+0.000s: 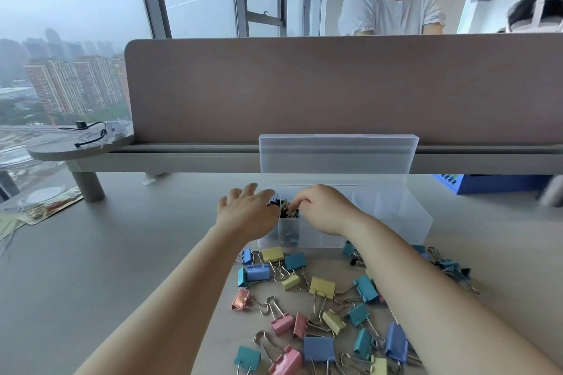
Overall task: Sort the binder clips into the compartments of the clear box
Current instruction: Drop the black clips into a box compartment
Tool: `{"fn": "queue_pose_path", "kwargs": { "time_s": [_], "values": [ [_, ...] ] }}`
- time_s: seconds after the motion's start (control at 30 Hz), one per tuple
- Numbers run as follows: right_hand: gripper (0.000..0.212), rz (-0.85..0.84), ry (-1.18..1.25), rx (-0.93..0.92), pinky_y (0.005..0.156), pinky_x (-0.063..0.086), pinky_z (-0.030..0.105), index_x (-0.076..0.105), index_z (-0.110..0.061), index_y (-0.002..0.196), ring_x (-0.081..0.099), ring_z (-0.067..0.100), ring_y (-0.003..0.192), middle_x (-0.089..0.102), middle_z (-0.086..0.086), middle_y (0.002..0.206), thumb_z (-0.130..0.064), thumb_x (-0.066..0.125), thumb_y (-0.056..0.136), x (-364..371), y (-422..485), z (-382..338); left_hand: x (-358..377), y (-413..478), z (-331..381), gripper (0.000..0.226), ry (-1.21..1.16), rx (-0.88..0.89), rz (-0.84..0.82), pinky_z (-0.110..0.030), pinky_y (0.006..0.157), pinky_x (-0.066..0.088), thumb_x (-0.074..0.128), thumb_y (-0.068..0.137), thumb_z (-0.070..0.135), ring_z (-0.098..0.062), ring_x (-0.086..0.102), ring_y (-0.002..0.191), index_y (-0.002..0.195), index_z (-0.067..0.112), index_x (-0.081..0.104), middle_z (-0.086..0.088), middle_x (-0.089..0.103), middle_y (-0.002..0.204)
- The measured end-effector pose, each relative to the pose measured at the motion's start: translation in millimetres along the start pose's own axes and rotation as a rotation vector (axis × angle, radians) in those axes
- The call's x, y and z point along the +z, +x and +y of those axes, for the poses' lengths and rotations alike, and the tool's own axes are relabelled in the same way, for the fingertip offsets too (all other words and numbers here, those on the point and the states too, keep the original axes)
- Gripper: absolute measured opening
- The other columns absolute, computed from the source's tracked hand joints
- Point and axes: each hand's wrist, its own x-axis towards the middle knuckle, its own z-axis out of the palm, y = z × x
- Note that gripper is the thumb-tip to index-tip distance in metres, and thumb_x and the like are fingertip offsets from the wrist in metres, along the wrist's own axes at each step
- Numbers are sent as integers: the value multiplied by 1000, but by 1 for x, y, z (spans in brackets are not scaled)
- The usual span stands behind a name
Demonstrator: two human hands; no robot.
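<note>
Head view: we see the left hand (245,213), fingers spread wide, at the left end of the box (396,222), apparently steadying it while the right hand (324,210) pinches small clips (285,211) in a compartment there. The box runs left to right, mouth up, lid (335,155) upright behind. Loose clips (320,289) lie on the desk before it, handles pointing every way.

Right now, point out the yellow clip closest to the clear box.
The yellow clip right at the front wall of the clear box; other yellow ones lie nearer the person.
</note>
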Motion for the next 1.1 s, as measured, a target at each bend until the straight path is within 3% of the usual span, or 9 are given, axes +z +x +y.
{"fn": "queue_pose_path", "kwargs": {
  "time_s": [0.1, 0.2, 0.3, 0.4, 0.5, 0.57, 0.8, 0.93, 1.1],
  "values": [
    [38, 92, 94, 16, 74, 43, 22, 70, -20, 109, 54, 6, 87, 63, -1, 123, -10, 35, 96, -5, -8, 6, 0, 6, 7, 48, 13, -1, -27, -49, 113, 11, 24, 96, 38, -32, 9, 143, 143, 37, 34, -3, 8, 160],
    [37, 158, 178, 50, 92, 41, 26, 69, -17, 107, 53, 13, 115, 62, -2, 124, -7, 36, 96, -16, -24, 22, 0, 10, 14, 46, 39, -19, -84, -51, 113, 11, 23, 95, 37, -33, 10, 142, 130, 31, 52, -4, 8, 160],
    [34, 297, 272, 108, 88, 39, 23, 69, -16, 101, 55, 11, 111, 65, -2, 116, -3, 39, 95, -33, -48, 46, 1, 6, 16, 44, 10, -53, -57, -50, 114, 11, 25, 95, 37, -34, 10, 142, 129, 30, 53, -5, 8, 159],
    [31, 411, 315, 158, 86, 38, 22, 69, -16, 99, 56, 10, 106, 65, -4, 108, -2, 42, 94, -47, -77, 69, 3, -7, 25, 45, -72, -64, 128, -45, 114, 14, 33, 96, 41, -31, 14, 141, 138, 32, 43, -5, 16, 157],
    [28, 471, 346, 190, 86, 40, 22, 70, -16, 99, 58, 10, 104, 67, -5, 105, -4, 46, 94, -55, -109, 86, 7, -30, 44, 40, -228, -3, 424, -41, 111, 20, 46, 93, 39, -28, 20, 137, 131, 28, 49, -2, 30, 148],
    [24, 484, 355, 210, 83, 41, 19, 71, -17, 99, 59, 8, 100, 67, -7, 103, -6, 50, 94, -58, -129, 96, 11, -48, 60, 34, -299, 108, 508, -38, 106, 27, 52, 91, 36, -26, 29, 129, 124, 28, 55, 0, 40, 138],
    [14, 410, 275, 357, 70, 40, 17, 71, -21, 96, 58, 10, 89, 65, -11, 89, -11, 62, 91, -59, -176, 132, 40, -82, 114, 25, -390, 383, 129, -34, 97, 40, 58, 91, 30, -22, 45, 116, 115, 33, 62, 2, 52, 124],
    [21, 397, 454, 379, 71, 41, 12, 67, -24, 105, 59, 7, 92, 65, -7, 105, -14, 68, 87, -58, -188, 137, 51, -89, 138, 28, -372, 410, 68, -32, 96, 38, 59, 90, 30, -23, 44, 119, 118, 32, 62, 1, 51, 128],
    [36, 279, 177, 351, 83, 43, 27, 64, -30, 118, 54, 13, 100, 59, -6, 115, -19, 71, 84, -45, -180, 134, 63, -93, 157, 37, -273, 418, 91, -36, 101, 34, 58, 89, 36, -24, 37, 126, 126, 34, 57, 4, 47, 136]
  ]
}}
